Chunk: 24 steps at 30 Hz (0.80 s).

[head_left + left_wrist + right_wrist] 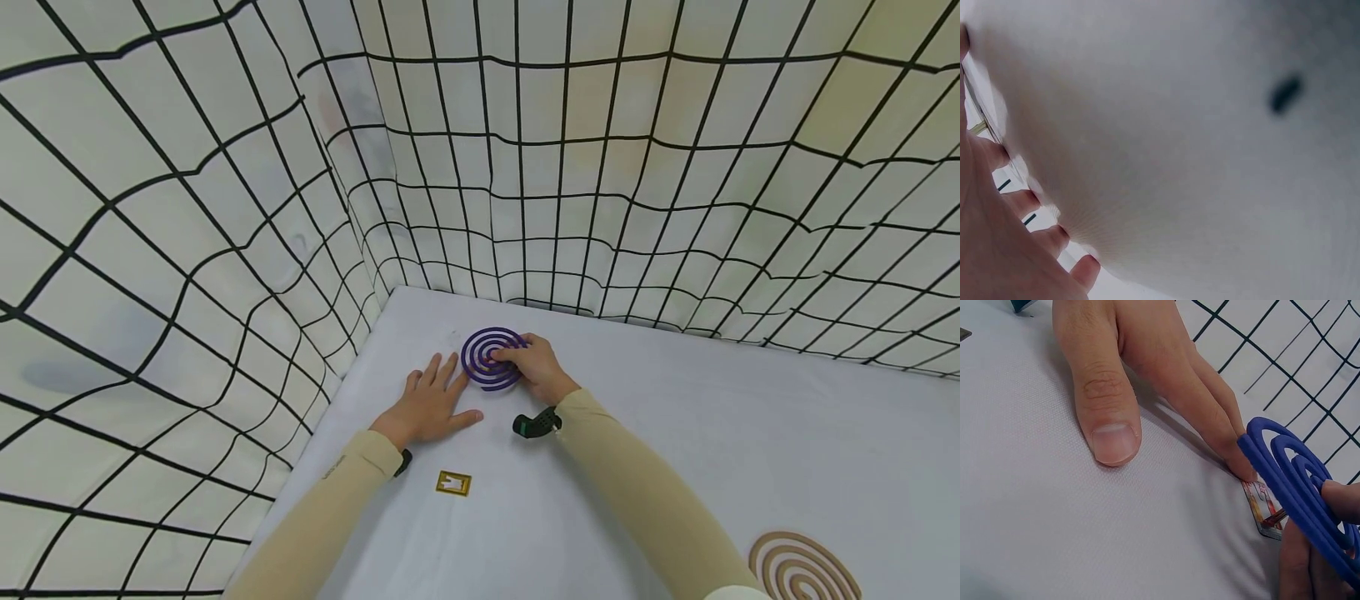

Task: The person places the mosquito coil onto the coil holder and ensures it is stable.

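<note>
Purple-blue spiral coil [1304, 509]: pinched between thumb and fingers of the right hand [538, 367]; tilted, near the left fingertips.
Left hand [426, 410]: palm down, fingers spread, on white tabletop [750, 433].
Printed card [1261, 503]: at a left fingertip, partly hidden by the coil.
Gold-coloured cut-out plate [453, 492]: between the forearms.
Brown spiral coil [802, 562]: beyond right forearm, partly visible.
Black netting [517, 64]: behind the tabletop.

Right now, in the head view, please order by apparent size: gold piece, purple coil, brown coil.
1. Brown coil, even though the picture's edge cuts it off
2. Purple coil
3. Gold piece
The coils' real sizes are unsure: the brown one looks nearer the camera.
</note>
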{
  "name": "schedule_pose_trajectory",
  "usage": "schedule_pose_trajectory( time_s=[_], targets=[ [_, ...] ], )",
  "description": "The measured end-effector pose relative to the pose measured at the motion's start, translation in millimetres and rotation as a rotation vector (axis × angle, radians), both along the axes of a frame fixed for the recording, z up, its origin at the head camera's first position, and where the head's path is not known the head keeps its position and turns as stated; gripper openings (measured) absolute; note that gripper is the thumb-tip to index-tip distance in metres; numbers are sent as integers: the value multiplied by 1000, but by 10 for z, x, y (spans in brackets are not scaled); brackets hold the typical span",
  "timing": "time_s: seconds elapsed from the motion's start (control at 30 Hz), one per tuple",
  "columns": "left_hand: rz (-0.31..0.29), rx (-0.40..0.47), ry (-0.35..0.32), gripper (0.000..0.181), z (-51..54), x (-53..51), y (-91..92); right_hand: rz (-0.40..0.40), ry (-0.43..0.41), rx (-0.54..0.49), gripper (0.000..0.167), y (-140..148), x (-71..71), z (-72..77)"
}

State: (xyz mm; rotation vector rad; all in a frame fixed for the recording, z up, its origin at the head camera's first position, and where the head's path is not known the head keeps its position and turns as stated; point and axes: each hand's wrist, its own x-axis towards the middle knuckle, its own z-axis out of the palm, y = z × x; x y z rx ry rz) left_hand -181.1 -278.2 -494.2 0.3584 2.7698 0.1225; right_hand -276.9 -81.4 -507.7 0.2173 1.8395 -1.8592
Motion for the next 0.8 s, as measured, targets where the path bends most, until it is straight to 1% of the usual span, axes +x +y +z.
schedule_pose_trajectory(
  time_s=[0.17, 0.43, 0.57, 0.8],
  targets=[
    [2, 1, -2, 90, -4, -6, -1, -6, 6, 3, 66, -5, -9, -17],
    [-1, 6, -6, 89, 12, -2, 1, 2, 18, 5, 64, -4, -11, -11],
    [-3, 15, -1, 88, -1, -5, -7, 13, 10, -4, 62, -2, -23, -18],
    [5, 8, -2, 91, -34, -11, -20, 19, -15, -31, 66, 0, -32, -28]
  ],
)
